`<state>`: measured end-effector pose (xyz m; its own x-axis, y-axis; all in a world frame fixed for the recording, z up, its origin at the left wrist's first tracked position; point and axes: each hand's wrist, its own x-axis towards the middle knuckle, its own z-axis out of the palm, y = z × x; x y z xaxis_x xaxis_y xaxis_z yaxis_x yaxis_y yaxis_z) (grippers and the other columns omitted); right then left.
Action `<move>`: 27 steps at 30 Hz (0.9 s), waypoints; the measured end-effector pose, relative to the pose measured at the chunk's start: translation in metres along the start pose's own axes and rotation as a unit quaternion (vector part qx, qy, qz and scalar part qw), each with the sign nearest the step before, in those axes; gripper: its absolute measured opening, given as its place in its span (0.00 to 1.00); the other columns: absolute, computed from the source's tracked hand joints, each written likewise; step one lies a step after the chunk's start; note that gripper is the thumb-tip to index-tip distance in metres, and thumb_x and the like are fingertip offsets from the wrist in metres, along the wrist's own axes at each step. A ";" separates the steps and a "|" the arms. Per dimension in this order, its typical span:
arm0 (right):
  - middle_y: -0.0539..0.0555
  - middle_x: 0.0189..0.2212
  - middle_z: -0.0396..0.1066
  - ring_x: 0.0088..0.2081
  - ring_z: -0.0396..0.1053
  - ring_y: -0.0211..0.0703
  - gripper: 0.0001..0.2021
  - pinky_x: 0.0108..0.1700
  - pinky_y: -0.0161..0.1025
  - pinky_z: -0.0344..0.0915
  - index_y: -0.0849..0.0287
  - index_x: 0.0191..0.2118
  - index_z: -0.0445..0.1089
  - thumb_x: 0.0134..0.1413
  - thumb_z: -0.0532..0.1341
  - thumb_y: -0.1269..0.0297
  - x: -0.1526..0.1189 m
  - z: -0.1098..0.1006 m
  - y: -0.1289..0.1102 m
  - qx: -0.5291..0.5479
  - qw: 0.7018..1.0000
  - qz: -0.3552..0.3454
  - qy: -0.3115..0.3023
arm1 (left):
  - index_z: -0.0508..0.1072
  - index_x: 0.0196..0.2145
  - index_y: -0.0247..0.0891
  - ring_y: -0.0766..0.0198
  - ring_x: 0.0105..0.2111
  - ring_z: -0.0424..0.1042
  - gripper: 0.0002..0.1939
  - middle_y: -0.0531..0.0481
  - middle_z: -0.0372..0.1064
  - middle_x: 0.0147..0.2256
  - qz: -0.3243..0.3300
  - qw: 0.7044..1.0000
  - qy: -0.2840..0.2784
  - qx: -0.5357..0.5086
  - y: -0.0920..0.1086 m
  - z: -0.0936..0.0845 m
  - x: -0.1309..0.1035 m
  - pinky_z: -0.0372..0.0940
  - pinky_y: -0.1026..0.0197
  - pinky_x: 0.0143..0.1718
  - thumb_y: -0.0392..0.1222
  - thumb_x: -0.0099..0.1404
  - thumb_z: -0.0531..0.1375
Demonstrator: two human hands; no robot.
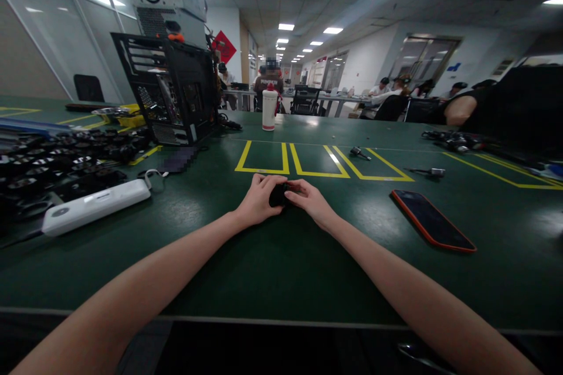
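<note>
A small black object (278, 195) is held between my two hands, low over the green table (281, 269), just in front of the yellow tape outlines. My left hand (260, 199) grips it from the left, with thumb and fingers around it. From the right, the fingertips of my right hand (308, 200) pinch at its edge. The object's details are too dark to make out. Beyond the hands, a small dark part with a metal shaft (359, 153) lies at the right-hand tape outline, and another one (428, 172) lies further right.
A phone with an orange edge (433, 220) lies at the right. At the left are a white power strip (99, 207), a pile of black parts (57, 158) and an open computer case (176, 88). A white bottle (269, 108) stands behind. People sit in the background.
</note>
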<state>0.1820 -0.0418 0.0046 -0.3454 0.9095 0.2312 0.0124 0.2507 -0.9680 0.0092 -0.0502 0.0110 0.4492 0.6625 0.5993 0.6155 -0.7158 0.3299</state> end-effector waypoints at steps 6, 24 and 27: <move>0.50 0.37 0.65 0.42 0.64 0.39 0.15 0.50 0.43 0.58 0.57 0.37 0.63 0.39 0.63 0.67 -0.003 -0.001 -0.001 -0.016 0.998 -0.051 -0.012 | 0.57 0.49 0.41 0.56 0.44 0.57 0.30 0.49 0.61 0.46 0.008 1.000 0.006 0.009 -0.001 0.001 0.001 0.54 0.54 0.44 0.36 0.47 0.61; 0.50 0.37 0.64 0.42 0.64 0.39 0.15 0.47 0.44 0.61 0.55 0.37 0.61 0.40 0.63 0.63 -0.004 -0.002 0.000 0.013 1.000 -0.005 -0.013 | 0.57 0.49 0.42 0.55 0.43 0.56 0.30 0.49 0.61 0.47 0.003 1.000 0.000 0.003 0.002 -0.001 0.000 0.55 0.53 0.43 0.36 0.48 0.61; 0.50 0.36 0.64 0.39 0.64 0.38 0.13 0.43 0.43 0.63 0.55 0.36 0.61 0.44 0.60 0.58 -0.002 -0.001 0.000 0.008 1.000 0.011 0.003 | 0.57 0.49 0.42 0.55 0.43 0.57 0.30 0.49 0.61 0.47 0.003 1.000 -0.002 0.004 0.001 0.000 0.001 0.55 0.53 0.43 0.36 0.48 0.61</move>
<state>0.1834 -0.0435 0.0038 -0.3387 0.9172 0.2099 0.0047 0.2248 -0.9744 0.0098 -0.0505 0.0120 0.4557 0.6590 0.5984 0.6176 -0.7182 0.3205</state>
